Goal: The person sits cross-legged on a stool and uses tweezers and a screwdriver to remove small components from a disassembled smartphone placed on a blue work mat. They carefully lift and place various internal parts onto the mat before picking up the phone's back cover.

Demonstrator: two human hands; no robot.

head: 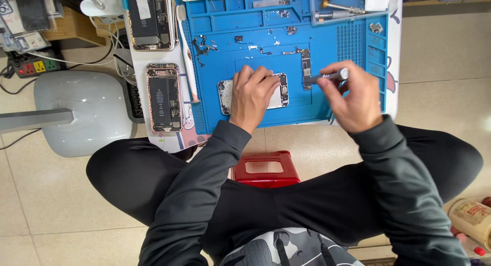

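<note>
Your opened phone shell lies flat in the middle of the blue repair mat, its bare silvery inside facing up and its left part hidden under your left hand. That hand rests on it, fingers spread and pressing down. Your right hand is closed around a grey screwdriver, whose tip points left toward the dark logic board just beside the shell's upper right corner. Small screws and brackets are scattered over the mat above. The mat covers a low white table, where two more opened phones lie to the left. Below the table stands a red stool on a pale tiled floor, with a grey lamp base at far left.
</note>
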